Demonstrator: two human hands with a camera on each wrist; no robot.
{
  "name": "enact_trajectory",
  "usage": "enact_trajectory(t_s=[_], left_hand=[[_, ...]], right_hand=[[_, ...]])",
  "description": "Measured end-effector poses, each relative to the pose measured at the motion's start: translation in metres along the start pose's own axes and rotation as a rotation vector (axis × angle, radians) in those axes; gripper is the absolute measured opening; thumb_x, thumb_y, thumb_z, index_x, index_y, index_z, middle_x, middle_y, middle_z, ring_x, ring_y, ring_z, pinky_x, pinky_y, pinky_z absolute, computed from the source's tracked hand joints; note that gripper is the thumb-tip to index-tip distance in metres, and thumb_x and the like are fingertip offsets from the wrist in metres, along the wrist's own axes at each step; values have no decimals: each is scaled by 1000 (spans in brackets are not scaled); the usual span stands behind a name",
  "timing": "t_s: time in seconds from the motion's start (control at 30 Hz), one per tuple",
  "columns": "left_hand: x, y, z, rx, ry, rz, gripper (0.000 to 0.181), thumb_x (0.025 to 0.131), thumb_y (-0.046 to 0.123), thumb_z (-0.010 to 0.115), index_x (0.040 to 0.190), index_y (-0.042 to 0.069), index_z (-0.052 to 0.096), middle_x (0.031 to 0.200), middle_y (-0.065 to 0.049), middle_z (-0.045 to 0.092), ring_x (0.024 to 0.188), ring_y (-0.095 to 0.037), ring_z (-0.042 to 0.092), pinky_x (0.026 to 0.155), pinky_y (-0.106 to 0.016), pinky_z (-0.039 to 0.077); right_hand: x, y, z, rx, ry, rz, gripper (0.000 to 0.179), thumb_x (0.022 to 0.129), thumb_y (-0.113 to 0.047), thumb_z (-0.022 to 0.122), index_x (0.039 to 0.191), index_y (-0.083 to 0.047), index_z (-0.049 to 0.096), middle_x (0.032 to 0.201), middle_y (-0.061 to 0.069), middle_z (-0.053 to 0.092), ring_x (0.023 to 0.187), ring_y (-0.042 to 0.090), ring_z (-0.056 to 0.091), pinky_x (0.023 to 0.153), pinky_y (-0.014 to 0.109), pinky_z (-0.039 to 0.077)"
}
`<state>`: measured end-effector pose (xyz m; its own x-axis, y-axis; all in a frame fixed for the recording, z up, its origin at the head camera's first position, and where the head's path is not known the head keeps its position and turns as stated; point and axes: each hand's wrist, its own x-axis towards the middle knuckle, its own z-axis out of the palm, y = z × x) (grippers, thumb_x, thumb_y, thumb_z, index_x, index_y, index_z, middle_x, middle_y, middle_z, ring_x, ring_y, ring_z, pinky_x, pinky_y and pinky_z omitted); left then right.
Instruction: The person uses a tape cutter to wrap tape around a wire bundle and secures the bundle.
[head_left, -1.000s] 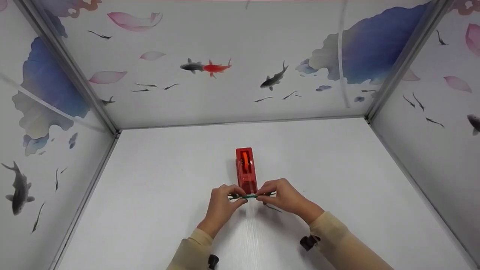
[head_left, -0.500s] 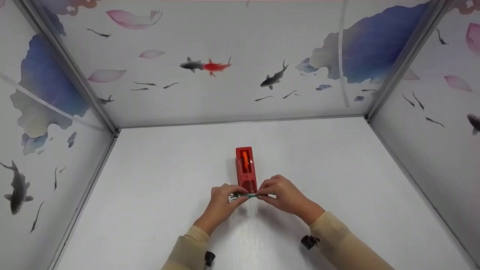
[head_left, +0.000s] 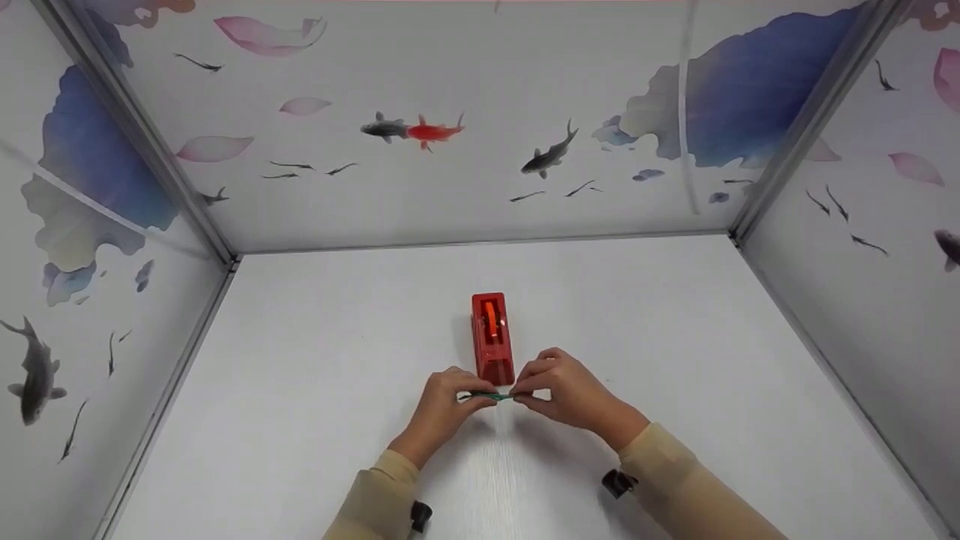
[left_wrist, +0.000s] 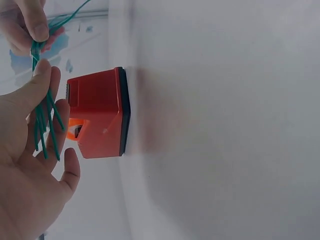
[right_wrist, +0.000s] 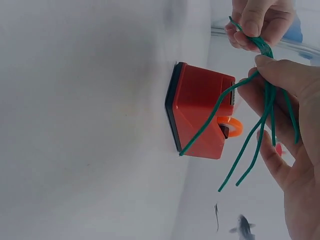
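Note:
Several green wires [right_wrist: 265,117] are bunched together, their middle wrapped with something shiny like clear tape. My left hand [head_left: 442,405] pinches the bunch between thumb and fingers on one side, and my right hand [head_left: 570,391] pinches it on the other, a short gap apart. In the left wrist view, loose wire ends [left_wrist: 52,135] fan out along the left fingers. More ends spread past the right thumb in the right wrist view, one of them reaching across a red tape dispenser [right_wrist: 200,110]. That dispenser [head_left: 493,349] stands just beyond both hands, with an orange tape roll [head_left: 491,321] in it.
The white table [head_left: 337,337] is enclosed by panels printed with fish, petals and blue shapes [head_left: 480,180]. Metal rails [head_left: 161,142] run along the corners. A small black device [head_left: 619,483] sits at the right wrist.
Both hands keep their pinch on the bunch. A loose wire end seen below the right hand one second ago no longer shows in the head view. The right hand has shifted slightly away.

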<state>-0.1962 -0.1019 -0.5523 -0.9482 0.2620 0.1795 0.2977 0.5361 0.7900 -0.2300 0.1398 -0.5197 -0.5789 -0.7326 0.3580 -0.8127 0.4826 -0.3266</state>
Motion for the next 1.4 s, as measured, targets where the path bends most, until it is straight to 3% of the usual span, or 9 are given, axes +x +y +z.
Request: enact_trajectory(t_s=[0.3, 0.53, 0.63, 1.03, 1.23, 1.4], left_hand=[[-3, 3, 4, 106, 99, 79, 17, 84, 23, 85, 100, 28, 84, 91, 13, 76, 91, -6, 59, 91, -38, 47], [-5, 3, 5, -1, 58, 66, 14, 88, 28, 83, 102, 25, 83, 95, 11, 76, 94, -13, 64, 87, -39, 55], [-5, 3, 4, 3, 53, 58, 13, 90, 28, 81, 102, 24, 84, 94, 11, 76, 92, -12, 64, 84, -38, 56], [-6, 3, 6, 56, 65, 42, 14, 88, 28, 83, 102, 27, 84, 90, 14, 76, 89, -5, 60, 83, -30, 48], [-4, 5, 7, 109, 103, 100, 12, 87, 25, 84, 99, 24, 85, 88, 13, 76, 86, -5, 61, 84, -32, 48], [-4, 5, 9, 143, 137, 147, 10, 85, 24, 86, 94, 24, 85, 86, 13, 76, 84, -5, 62, 85, -34, 48]], right_hand=[[-1, 3, 1, 50, -77, 92, 15, 88, -20, 84, 103, -21, 83, 94, -9, 79, 85, 4, 70, 98, 43, 54], [-2, 3, 0, -3, -35, 46, 15, 86, -17, 86, 100, -21, 84, 91, -9, 80, 83, 5, 73, 92, 40, 55], [-1, 2, -1, -44, -36, 60, 12, 87, -23, 86, 98, -23, 84, 90, -11, 80, 85, 4, 72, 95, 41, 52], [4, 4, -3, 16, -245, 168, 15, 92, -32, 80, 105, -26, 82, 96, -13, 75, 90, 6, 69, 104, 47, 48], [5, 8, -6, 129, -324, 202, 15, 95, -27, 77, 106, -20, 83, 95, -10, 72, 86, 8, 65, 92, 43, 56], [5, 10, -6, 122, -324, 159, 13, 96, -24, 75, 104, -18, 83, 93, -10, 73, 81, 0, 62, 85, 35, 55]])
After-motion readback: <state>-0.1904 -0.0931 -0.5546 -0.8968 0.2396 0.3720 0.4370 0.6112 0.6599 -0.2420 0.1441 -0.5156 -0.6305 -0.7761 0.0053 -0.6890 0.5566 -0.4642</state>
